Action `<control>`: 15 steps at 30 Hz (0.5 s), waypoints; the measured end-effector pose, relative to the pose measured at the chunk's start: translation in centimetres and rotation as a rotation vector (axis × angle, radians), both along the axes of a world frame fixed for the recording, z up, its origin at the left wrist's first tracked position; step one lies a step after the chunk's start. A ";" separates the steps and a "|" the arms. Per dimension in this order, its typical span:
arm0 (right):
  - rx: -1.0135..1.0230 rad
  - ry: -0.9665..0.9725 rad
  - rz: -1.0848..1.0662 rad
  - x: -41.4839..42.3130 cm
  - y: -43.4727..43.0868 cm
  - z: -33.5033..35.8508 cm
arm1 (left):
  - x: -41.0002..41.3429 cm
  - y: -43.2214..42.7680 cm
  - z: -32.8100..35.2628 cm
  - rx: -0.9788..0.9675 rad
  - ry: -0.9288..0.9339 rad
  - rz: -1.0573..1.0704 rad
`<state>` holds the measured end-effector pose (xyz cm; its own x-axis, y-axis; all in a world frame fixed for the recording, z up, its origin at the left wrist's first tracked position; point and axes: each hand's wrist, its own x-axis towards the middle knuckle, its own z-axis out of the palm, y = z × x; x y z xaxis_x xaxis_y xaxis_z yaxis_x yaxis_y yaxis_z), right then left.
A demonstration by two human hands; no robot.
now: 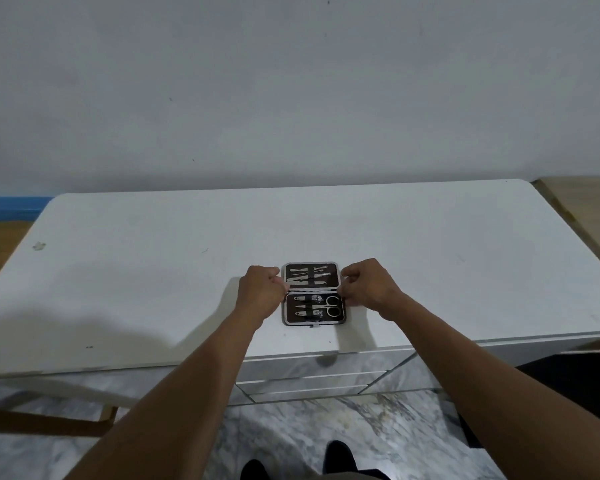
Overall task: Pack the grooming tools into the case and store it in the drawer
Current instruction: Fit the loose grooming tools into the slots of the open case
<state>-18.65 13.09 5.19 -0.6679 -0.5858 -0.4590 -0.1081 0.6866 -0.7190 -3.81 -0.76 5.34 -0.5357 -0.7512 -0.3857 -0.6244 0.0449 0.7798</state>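
A dark brown case point(312, 293) with a silver rim lies open flat on the white table point(153, 271), near its front edge. Several metal grooming tools sit under straps in both halves, among them small scissors point(330, 305) in the near half. My left hand point(262, 292) pinches the case's left edge at the hinge line. On the opposite edge my right hand point(366, 289) pinches at the same height. White drawer fronts point(312, 379) show below the table's front edge, all closed.
A plain wall rises behind the table. Marbled floor point(291, 434) lies below, with my dark shoes point(340, 459) at the bottom. A wooden frame point(42, 420) stands low on the left and a dark object point(575, 386) low on the right.
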 end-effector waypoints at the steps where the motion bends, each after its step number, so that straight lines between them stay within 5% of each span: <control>1: 0.016 0.027 0.008 0.1 -0.3 0.1 | -0.3 -0.1 0.1 0.001 -0.003 0.012; 15: -0.025 0.099 -0.004 -0.8 -0.8 -0.8 | -0.5 -1.7 -0.6 0.166 0.103 0.055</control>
<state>-19.45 12.28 4.37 -0.7117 -0.5936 -0.3757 -0.1772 0.6692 -0.7217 -4.36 -2.44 4.73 -0.5386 -0.7110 -0.4521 -0.5392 -0.1213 0.8334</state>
